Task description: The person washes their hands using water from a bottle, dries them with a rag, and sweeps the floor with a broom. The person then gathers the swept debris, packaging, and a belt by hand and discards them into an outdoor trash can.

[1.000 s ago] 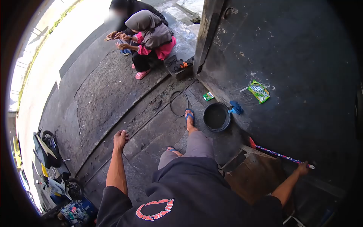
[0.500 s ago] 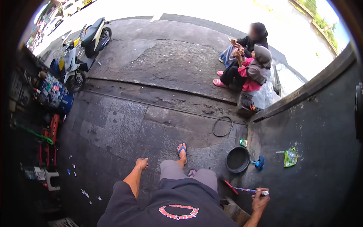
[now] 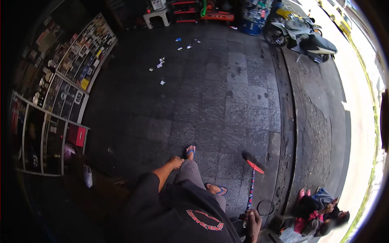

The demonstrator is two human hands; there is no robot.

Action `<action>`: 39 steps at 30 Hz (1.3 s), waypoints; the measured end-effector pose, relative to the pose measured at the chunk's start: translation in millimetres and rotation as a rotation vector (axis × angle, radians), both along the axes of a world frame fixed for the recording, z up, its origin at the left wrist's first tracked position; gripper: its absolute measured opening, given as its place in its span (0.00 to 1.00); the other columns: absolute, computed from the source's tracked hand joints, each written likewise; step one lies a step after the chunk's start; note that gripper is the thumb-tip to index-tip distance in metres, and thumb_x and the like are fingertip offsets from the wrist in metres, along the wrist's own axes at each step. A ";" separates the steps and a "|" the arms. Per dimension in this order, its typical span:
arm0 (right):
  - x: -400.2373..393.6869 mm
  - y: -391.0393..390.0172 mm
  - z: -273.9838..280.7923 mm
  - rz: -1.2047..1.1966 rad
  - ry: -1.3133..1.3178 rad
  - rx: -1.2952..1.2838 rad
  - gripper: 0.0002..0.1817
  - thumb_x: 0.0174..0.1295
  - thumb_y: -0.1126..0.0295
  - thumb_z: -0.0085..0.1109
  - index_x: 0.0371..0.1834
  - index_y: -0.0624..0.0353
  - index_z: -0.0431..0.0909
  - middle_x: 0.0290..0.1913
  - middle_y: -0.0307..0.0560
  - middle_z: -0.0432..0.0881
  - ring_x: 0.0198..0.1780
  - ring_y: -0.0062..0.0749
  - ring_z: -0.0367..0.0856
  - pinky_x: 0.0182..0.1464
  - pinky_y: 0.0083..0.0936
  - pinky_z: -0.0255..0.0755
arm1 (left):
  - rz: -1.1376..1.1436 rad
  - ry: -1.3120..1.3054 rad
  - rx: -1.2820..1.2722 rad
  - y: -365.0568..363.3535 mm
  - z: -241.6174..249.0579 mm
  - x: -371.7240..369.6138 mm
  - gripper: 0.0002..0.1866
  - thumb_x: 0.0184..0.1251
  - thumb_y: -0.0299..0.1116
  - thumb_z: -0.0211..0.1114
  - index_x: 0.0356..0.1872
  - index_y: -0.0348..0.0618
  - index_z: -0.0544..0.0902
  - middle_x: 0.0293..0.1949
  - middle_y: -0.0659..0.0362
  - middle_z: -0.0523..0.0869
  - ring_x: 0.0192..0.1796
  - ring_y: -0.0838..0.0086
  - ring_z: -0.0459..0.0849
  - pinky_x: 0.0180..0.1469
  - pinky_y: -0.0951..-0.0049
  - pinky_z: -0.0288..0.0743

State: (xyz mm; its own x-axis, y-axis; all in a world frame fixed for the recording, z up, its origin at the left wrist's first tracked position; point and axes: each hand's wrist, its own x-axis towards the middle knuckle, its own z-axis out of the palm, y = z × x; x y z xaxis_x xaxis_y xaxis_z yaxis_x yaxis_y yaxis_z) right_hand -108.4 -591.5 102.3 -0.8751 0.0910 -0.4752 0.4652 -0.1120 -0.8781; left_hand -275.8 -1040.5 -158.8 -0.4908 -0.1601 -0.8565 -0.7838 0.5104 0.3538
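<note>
A broom with a patterned blue-and-red handle, a red head and dark bristles is in my right hand. My fingers wrap round the upper handle, and the bristle end reaches forward over the dark tiles. My left hand hangs beside my left knee with its fingers curled closed; I see nothing in it. Small paper scraps lie scattered on the floor ahead, away from the broom head.
Glass display shelves line the left side. A white stool, red racks and a blue drum stand at the back. A motorbike is parked back right. Two seated people and a black ring are at lower right.
My view and body have turned left, away from the street. The broom has swung out in front of me, still in my right hand. My left hand is now closer to my knee.
</note>
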 end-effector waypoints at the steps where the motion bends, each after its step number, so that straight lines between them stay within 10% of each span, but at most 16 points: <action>1: -13.4 -8.8 -15.4 0.037 -0.246 0.234 0.17 0.59 0.76 0.50 0.52 0.70 0.74 0.40 0.63 0.81 0.33 0.35 0.82 0.32 0.29 0.77 | 0.060 0.007 0.008 -22.6 -1.7 1.1 0.17 0.68 0.45 0.58 0.38 0.39 0.82 0.27 0.60 0.82 0.23 0.76 0.78 0.22 0.73 0.71; 6: -121.8 -111.4 -47.3 -0.392 -0.286 0.005 0.27 0.57 0.80 0.52 0.60 0.57 0.57 0.39 0.52 0.75 0.22 0.36 0.78 0.23 0.32 0.74 | 0.407 0.162 0.172 -139.5 -20.5 13.7 0.17 0.68 0.45 0.57 0.35 0.40 0.82 0.25 0.60 0.81 0.23 0.76 0.78 0.24 0.73 0.72; 10: -197.9 -131.0 -90.0 -0.085 -0.696 -0.073 0.14 0.56 0.74 0.54 0.44 0.65 0.67 0.28 0.51 0.79 0.15 0.23 0.69 0.14 0.22 0.63 | 0.747 0.172 0.156 -274.6 -45.5 31.7 0.17 0.68 0.46 0.57 0.34 0.41 0.81 0.23 0.60 0.81 0.22 0.74 0.79 0.23 0.71 0.73; 12: -244.4 -194.8 -65.4 0.287 -0.625 0.178 0.09 0.60 0.72 0.54 0.39 0.67 0.73 0.14 0.36 0.68 0.10 0.20 0.64 0.12 0.22 0.58 | 0.983 0.139 0.002 -335.4 -33.7 45.5 0.16 0.69 0.44 0.56 0.34 0.41 0.80 0.23 0.60 0.80 0.21 0.74 0.78 0.22 0.71 0.72; 16: -292.0 -265.7 -45.7 0.583 -0.412 0.544 0.15 0.60 0.69 0.57 0.44 0.69 0.72 0.17 0.37 0.72 0.12 0.19 0.67 0.13 0.20 0.60 | 1.236 0.105 -0.041 -423.7 -19.5 70.3 0.16 0.71 0.43 0.54 0.37 0.37 0.78 0.24 0.60 0.79 0.21 0.75 0.75 0.21 0.71 0.67; 31: -679.1 -587.1 -104.3 1.396 -0.383 0.456 0.22 0.63 0.67 0.57 0.60 0.58 0.74 0.23 0.41 0.79 0.18 0.21 0.74 0.19 0.25 0.68 | 1.658 -0.121 0.153 -343.5 -6.6 -23.5 0.17 0.67 0.45 0.60 0.44 0.42 0.79 0.31 0.55 0.84 0.26 0.69 0.82 0.27 0.67 0.75; 37: -806.3 -689.7 -194.0 1.396 -0.517 0.466 0.18 0.64 0.60 0.59 0.48 0.63 0.81 0.23 0.43 0.79 0.17 0.25 0.73 0.19 0.26 0.69 | 1.591 0.118 0.105 -381.9 27.6 -149.3 0.21 0.67 0.45 0.59 0.52 0.40 0.76 0.33 0.53 0.85 0.28 0.69 0.83 0.27 0.68 0.75; 39: -836.0 -654.2 -179.8 1.330 -0.345 0.554 0.13 0.63 0.63 0.58 0.29 0.63 0.81 0.17 0.40 0.74 0.15 0.22 0.67 0.16 0.27 0.62 | 1.624 0.166 0.105 -395.9 35.2 -171.1 0.22 0.67 0.45 0.59 0.53 0.39 0.75 0.34 0.52 0.85 0.28 0.69 0.83 0.27 0.68 0.75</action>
State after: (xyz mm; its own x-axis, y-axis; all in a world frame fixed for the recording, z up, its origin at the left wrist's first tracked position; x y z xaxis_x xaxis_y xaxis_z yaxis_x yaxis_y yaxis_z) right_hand -944.5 -1245.7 -77.5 -0.3127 -0.4331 -0.8454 0.1448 0.8579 -0.4930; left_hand -446.9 -1436.3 -123.6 0.0427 -0.5180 -0.8543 -0.3946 -0.7943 0.4619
